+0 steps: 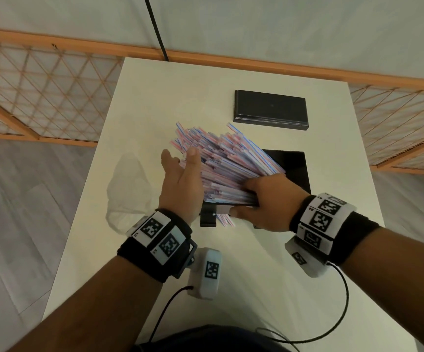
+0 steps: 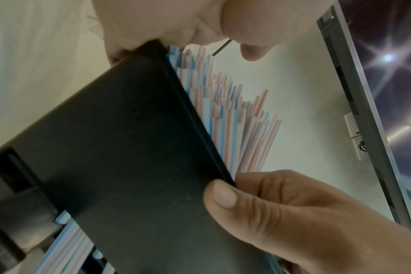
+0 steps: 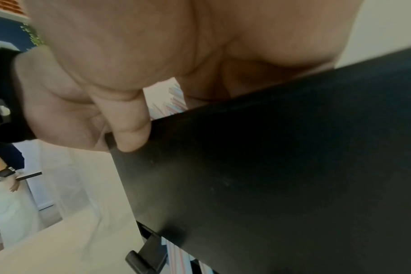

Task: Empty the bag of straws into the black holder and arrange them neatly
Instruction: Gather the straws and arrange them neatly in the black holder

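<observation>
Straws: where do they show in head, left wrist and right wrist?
Head: straws fan across the picture's middle, over the black holder, between the left hand and right hand.
Left wrist: upper middle, poking past the holder's edge.
Right wrist: a small patch above the holder's edge; a few more at the bottom.
Shared landmark: the holder.

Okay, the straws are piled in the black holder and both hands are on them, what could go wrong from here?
The straws fan out unevenly, far ends well past the black holder; pressing with the left hand could spill some onto the table. A few already poke out at the near bottom slot and might slide out. The right hand grips the holder's edge; shifting it may tip the pile.
</observation>
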Demonstrator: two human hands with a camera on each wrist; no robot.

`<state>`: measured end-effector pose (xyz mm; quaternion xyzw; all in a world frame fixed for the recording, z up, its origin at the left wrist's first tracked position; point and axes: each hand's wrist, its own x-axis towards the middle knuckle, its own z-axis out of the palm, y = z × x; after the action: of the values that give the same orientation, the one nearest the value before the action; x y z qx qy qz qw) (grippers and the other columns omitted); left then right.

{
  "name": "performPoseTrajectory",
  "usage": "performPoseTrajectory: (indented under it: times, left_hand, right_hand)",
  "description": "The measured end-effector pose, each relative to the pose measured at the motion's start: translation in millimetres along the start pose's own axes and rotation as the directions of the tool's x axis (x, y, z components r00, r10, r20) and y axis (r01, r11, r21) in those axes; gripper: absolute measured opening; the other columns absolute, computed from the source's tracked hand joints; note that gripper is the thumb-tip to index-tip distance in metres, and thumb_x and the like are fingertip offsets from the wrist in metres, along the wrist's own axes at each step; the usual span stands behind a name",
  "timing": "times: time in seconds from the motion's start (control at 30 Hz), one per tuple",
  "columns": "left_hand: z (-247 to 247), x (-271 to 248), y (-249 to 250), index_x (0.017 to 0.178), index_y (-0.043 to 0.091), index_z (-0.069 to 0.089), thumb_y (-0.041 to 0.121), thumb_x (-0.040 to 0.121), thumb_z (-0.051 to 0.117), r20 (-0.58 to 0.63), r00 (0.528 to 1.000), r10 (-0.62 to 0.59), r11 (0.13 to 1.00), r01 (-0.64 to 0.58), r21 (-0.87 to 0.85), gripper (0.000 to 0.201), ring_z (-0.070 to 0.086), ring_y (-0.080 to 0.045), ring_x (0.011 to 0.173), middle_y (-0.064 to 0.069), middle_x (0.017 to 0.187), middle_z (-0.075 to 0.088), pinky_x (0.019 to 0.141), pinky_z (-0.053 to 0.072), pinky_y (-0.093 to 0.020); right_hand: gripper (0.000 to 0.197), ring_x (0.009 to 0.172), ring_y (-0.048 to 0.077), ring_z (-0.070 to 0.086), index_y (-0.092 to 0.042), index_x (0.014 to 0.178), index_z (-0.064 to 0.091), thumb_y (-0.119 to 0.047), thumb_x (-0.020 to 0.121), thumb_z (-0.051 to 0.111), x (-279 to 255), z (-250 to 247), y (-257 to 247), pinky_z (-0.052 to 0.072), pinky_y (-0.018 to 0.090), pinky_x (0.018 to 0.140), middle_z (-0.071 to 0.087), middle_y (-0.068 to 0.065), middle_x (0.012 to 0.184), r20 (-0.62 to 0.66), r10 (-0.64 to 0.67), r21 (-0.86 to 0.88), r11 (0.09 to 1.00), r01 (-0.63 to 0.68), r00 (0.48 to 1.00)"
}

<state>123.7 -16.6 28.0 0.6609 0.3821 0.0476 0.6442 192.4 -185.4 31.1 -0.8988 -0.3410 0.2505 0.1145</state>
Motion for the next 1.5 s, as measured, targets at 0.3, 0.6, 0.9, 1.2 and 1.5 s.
performPoseTrajectory:
  times: [0.3, 0.6, 0.9, 1.2, 1.5]
  left_hand:
    - [0, -3, -2, 0.158, 0.012, 0.009, 0.052, 0.102, 0.038, -0.036, 0.999, 0.010, 1.000, -0.009, 0.027, 0.075, 0.035, -0.023, 0.143, -0.009, 0.157, 0.035, 0.115, 0.028, -0.034]
    - [3, -2, -5, 0.158, 0.013, 0.009, 0.055, 0.100, 0.039, -0.038, 0.999, 0.017, 0.999, -0.016, 0.032, 0.078, 0.043, -0.028, 0.137, -0.011, 0.153, 0.041, 0.115, 0.034, -0.044]
    - [5, 0, -9, 0.158, 0.016, 0.011, 0.057, 0.099, 0.042, -0.055, 0.998, 0.015, 0.999, -0.013, 0.033, 0.078, 0.040, -0.028, 0.139, -0.010, 0.155, 0.039, 0.117, 0.031, -0.046]
    - [5, -2, -10, 0.144, 0.006, 0.030, 0.074, 0.079, 0.046, -0.070, 0.993, 0.091, 0.990, -0.098, -0.099, 0.096, 0.054, -0.030, 0.127, -0.011, 0.134, 0.056, 0.108, 0.043, -0.046]
    - [4, 6, -22, 0.133, 0.010, 0.047, 0.051, 0.100, 0.046, -0.086, 0.992, 0.097, 0.989, -0.105, -0.102, 0.052, 0.052, -0.001, 0.069, 0.006, 0.080, 0.051, 0.079, 0.040, -0.033]
  right_hand:
    - [0.070, 0.074, 0.015, 0.067, -0.026, 0.088, 0.059, -0.087, 0.059, 0.042, 3, 2, 8, 0.058, 0.036, 0.075, 0.067, -0.006, 0.076, 0.112, 0.088, -0.007, 0.996, -0.088, 0.990]
    - [0.061, 0.068, 0.011, 0.066, -0.023, 0.075, 0.062, -0.083, 0.069, 0.049, 8, -6, 4, 0.059, 0.035, 0.071, 0.070, -0.005, 0.067, 0.215, 0.122, -0.099, 0.990, -0.102, 0.969]
    - [0.053, 0.085, 0.015, 0.064, -0.031, 0.093, 0.061, -0.079, 0.071, 0.055, 16, 2, -7, 0.054, 0.033, 0.081, 0.065, -0.011, 0.083, 0.276, 0.135, -0.088, 0.989, -0.115, 0.952]
    - [0.050, 0.087, 0.014, 0.063, -0.034, 0.107, 0.064, -0.066, 0.070, 0.070, 24, -11, -18, 0.050, 0.029, 0.081, 0.067, -0.011, 0.091, 0.393, 0.164, -0.023, 0.985, -0.169, 0.905]
    - [0.091, 0.122, 0.018, 0.053, -0.031, 0.144, 0.043, -0.065, 0.065, 0.073, 40, -15, -32, 0.043, 0.033, 0.103, 0.057, -0.007, 0.135, 0.477, 0.203, -0.011, 0.974, -0.225, 0.855]
